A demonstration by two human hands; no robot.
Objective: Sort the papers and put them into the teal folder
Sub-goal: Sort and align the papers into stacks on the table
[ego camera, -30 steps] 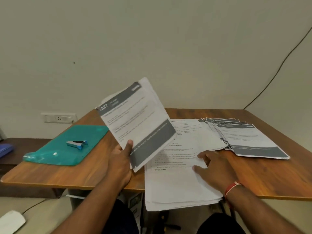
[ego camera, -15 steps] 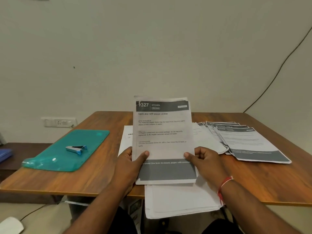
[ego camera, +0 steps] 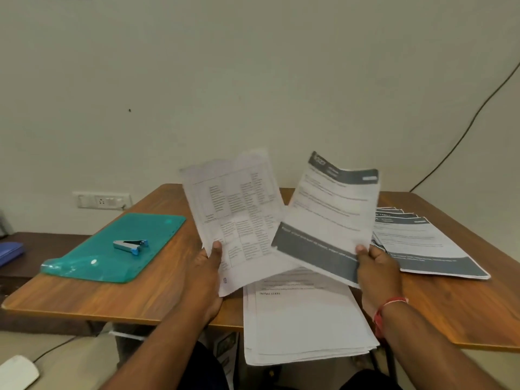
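Papers (ego camera: 253,243) rise from clamped fingers (ego camera: 216,249): left hand (ego camera: 205,277) pinches table sheet (ego camera: 239,209), right hand (ego camera: 377,271) grey-banded sheet (ego camera: 329,215).

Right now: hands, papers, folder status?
Left hand pinches gridded sheet; right hand pinches grey-banded sheet. Teal folder untouched, staple remover lying on it.

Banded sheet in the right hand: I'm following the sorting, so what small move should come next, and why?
Probably lay the banded sheet on the fanned pile to its right. Those sheets carry the same dark header and footer bands, so it seems to belong there, and the right hand holds it just beside them. The left hand grips a different, table-printed sheet.
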